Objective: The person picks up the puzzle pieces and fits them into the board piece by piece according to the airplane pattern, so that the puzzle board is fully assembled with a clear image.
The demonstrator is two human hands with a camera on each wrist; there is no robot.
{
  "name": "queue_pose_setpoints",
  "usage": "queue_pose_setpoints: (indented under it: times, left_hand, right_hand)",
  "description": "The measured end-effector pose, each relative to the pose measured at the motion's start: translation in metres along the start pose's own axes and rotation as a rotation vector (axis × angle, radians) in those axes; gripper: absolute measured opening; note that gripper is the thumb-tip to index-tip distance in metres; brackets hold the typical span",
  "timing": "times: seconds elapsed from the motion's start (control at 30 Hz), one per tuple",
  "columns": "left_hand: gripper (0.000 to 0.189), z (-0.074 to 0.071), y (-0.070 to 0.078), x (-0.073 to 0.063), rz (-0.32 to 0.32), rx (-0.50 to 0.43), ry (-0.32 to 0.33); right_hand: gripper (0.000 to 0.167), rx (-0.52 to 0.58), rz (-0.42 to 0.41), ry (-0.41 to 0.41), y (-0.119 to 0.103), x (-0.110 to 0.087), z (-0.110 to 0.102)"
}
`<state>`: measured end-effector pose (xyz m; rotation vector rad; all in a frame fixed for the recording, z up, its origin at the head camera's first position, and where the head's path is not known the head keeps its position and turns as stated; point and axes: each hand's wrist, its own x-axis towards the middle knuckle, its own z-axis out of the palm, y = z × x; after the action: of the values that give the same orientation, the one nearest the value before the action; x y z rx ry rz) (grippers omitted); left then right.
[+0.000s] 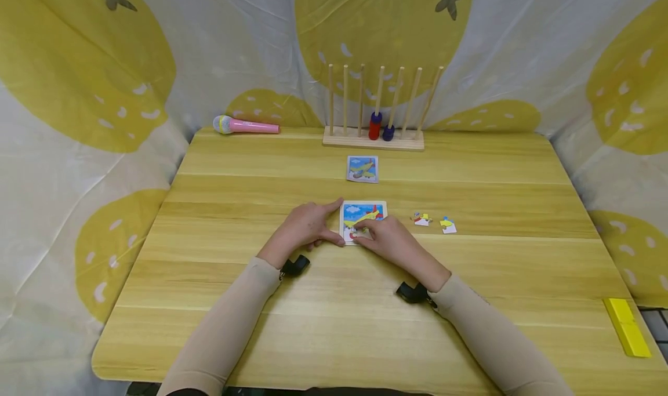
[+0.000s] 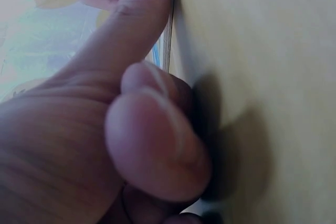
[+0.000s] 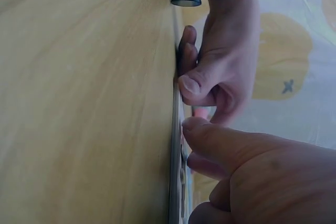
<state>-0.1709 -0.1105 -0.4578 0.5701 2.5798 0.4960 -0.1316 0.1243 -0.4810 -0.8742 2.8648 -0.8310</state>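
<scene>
A small square jigsaw puzzle board (image 1: pixel 341 217) with a yellow airplane picture and a pale frame lies flat on the table. My left hand (image 1: pixel 308 225) rests at its left side, index finger by the far corner and thumb by the near one. Its other fingers are bent below, close to the tabletop. My right hand (image 1: pixel 392 242) reaches over the lower part of the board from the right. Between its thumb and index finger it pinches a puzzle piece (image 1: pixel 352 233), low against the picture and mostly hidden. In the right wrist view the fingertips (image 3: pixel 195 123) meet the board's surface.
Loose puzzle pieces (image 1: pixel 421 220) lie right of the board, one piece (image 1: pixel 447 225) farther out. Behind the board is a matching airplane card (image 1: pixel 362 169). A wooden peg rack (image 1: pixel 339 136) and a pink toy microphone (image 1: pixel 253 126) stand along the back edge. Yellow blocks (image 1: pixel 626 326) lie at right.
</scene>
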Motion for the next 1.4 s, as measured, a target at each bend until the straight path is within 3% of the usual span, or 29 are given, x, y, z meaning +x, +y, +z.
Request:
queue_pose_setpoints:
  times: [0.37, 0.63, 0.8, 1.0, 1.17, 1.4]
  left_hand:
    - [0.113, 0.001, 0.000, 0.000, 0.001, 0.003, 0.005]
    - [0.113, -0.001, -0.001, 0.001, -0.003, 0.003, 0.006]
    - [0.114, -0.001, 0.000, 0.001, -0.030, -0.041, -0.013]
    - [0.114, -0.001, 0.001, 0.000, -0.044, -0.055, -0.019]
    - [0.114, -0.002, 0.001, 0.000, -0.049, -0.051, -0.014]
    - [0.113, -0.001, 0.001, 0.000, -0.052, -0.073, -0.017]
  right_hand:
    - [0.017, -0.026, -0.009, 0.020, -0.006, 0.001, 0.003]
    - [0.022, 0.027, 0.061, 0.021, -0.004, -0.001, -0.005]
    - [0.026, 0.138, 0.185, 0.066, 0.017, -0.016, -0.027]
    - [0.032, 0.214, 0.328, 0.156, 0.064, -0.049, -0.052]
    - [0.040, 0.215, 0.407, 0.137, 0.095, -0.067, -0.065]
    - [0.044, 0.147, 0.426, 0.100, 0.103, -0.073, -0.069]
